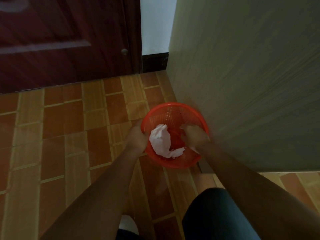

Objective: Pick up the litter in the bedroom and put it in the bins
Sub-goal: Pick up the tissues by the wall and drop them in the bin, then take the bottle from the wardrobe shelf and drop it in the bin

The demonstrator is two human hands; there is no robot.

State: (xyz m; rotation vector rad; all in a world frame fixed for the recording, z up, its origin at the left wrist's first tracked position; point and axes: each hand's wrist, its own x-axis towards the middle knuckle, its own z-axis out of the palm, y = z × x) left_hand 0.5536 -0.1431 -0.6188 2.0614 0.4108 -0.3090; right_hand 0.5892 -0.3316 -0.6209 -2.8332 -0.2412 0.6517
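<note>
- A round orange plastic mesh bin (pixel 174 115) stands on the floor just right of the frame's centre, close beside a pale grey-green wood-grain panel (pixel 251 75) that fills the right half of the picture.
- Crumpled white paper litter (pixel 161 141) lies inside the bin, against its left and lower inner wall, with a tail of it curling along the bottom toward the lower right.
- The left hand (pixel 137 135) sits at the bin's left rim, fingers curled over the edge and clasping it.
- The right hand (pixel 194 135) is down inside the bin on its right side, knuckles up and fingers bent downward; a scrap of white shows just below the wrist, but I cannot tell whether the fingers grasp anything, as the picture is blurred there.
- Both bare forearms run up from the lower edge of the frame toward the bin.
- A knee in dark blue cloth (pixel 216 215) fills the lower middle-right of the frame.
- A small white shape (pixel 128 224) shows at the bottom edge between the left forearm and the knee; too blurred to identify.
- The floor of orange-brown tiles with light wooden strips (pixel 69 135) covers the left and lower parts.
- A dark reddish-brown panelled door (pixel 60 40) takes the upper left, with a strip of white wall (pixel 155 23) and dark skirting (pixel 155 62) between it and the panel.
</note>
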